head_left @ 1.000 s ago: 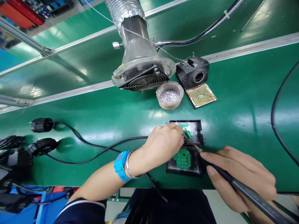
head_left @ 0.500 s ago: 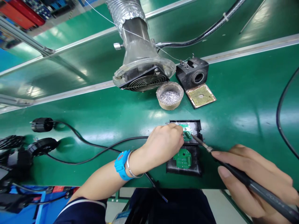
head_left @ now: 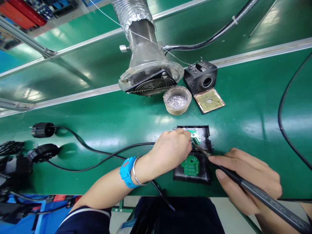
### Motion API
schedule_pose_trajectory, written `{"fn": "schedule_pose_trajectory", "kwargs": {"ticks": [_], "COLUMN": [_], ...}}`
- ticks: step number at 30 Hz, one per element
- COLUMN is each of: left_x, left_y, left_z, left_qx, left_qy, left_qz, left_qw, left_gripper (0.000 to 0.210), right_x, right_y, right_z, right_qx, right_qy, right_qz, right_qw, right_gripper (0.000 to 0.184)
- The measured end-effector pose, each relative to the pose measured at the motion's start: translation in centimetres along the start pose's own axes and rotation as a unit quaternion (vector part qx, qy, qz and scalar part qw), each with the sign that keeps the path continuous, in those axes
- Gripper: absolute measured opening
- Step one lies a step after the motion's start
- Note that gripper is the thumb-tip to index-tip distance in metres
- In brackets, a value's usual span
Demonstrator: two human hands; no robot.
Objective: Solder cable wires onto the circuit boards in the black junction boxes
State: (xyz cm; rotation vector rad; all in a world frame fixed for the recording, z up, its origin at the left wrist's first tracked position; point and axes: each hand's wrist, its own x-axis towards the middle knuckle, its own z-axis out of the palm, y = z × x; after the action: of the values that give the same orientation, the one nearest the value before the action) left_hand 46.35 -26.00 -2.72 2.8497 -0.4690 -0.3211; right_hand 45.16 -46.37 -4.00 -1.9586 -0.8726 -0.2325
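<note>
My left hand (head_left: 172, 148) is closed over the left side of a green circuit board (head_left: 196, 136) in a black plastic tray (head_left: 206, 130). Its fingertips and whatever they pinch are hidden behind the back of the hand. A black cable (head_left: 136, 144) runs in under this hand. In my right hand (head_left: 246, 178) is a soldering iron (head_left: 258, 195), gripped like a pen. Its tip meets the board beside a green component, close to my left fingers. Nearer me, a second green board (head_left: 191, 166) lies in another black casing part (head_left: 207, 174).
Behind the boards stand a bowl of solder bits (head_left: 177, 101) and an iron stand (head_left: 203, 78) with a yellow sponge (head_left: 209, 100). A fume extractor (head_left: 151, 78) hangs over the bench. Plugs (head_left: 44, 130) and cables lie at left. A black cord (head_left: 280, 113) loops at right.
My right hand has moved left with the soldering iron, and its tip has shifted from the board's right edge further in, toward my left fingers. My left hand has stayed in place.
</note>
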Motion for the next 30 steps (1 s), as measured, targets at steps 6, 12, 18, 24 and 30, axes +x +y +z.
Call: {"fn": "schedule_pose_trajectory", "kwargs": {"ticks": [6,12,18,24,30], "left_x": [0.0,0.0,-0.1,0.1,-0.1], "left_y": [0.0,-0.1,-0.5,-0.6,-0.2], "left_z": [0.0,0.1,-0.8,-1.3,-0.4], "left_qx": [0.004,-0.009,-0.072,-0.074,-0.095], "left_qy": [0.004,-0.003,-0.011,-0.019,0.005], "left_qz": [0.002,0.002,0.005,0.013,0.005], "left_qw": [1.000,1.000,0.997,0.997,0.995], "left_gripper": [0.014,0.015,0.013,0.019,0.016], "right_x": [0.4,0.8,-0.1,0.2,0.3], "right_y": [-0.1,-0.4,1.1,1.6,1.2], "right_z": [-0.2,-0.9,0.3,1.4,1.9], "right_qx": [0.001,-0.011,-0.096,-0.135,-0.173], "right_qy": [-0.007,0.029,0.037,-0.008,0.021], "right_qz": [-0.005,0.014,0.028,0.043,0.043], "right_qw": [1.000,0.999,0.994,0.990,0.984], "right_gripper": [0.027,0.028,0.046,0.039,0.041]}}
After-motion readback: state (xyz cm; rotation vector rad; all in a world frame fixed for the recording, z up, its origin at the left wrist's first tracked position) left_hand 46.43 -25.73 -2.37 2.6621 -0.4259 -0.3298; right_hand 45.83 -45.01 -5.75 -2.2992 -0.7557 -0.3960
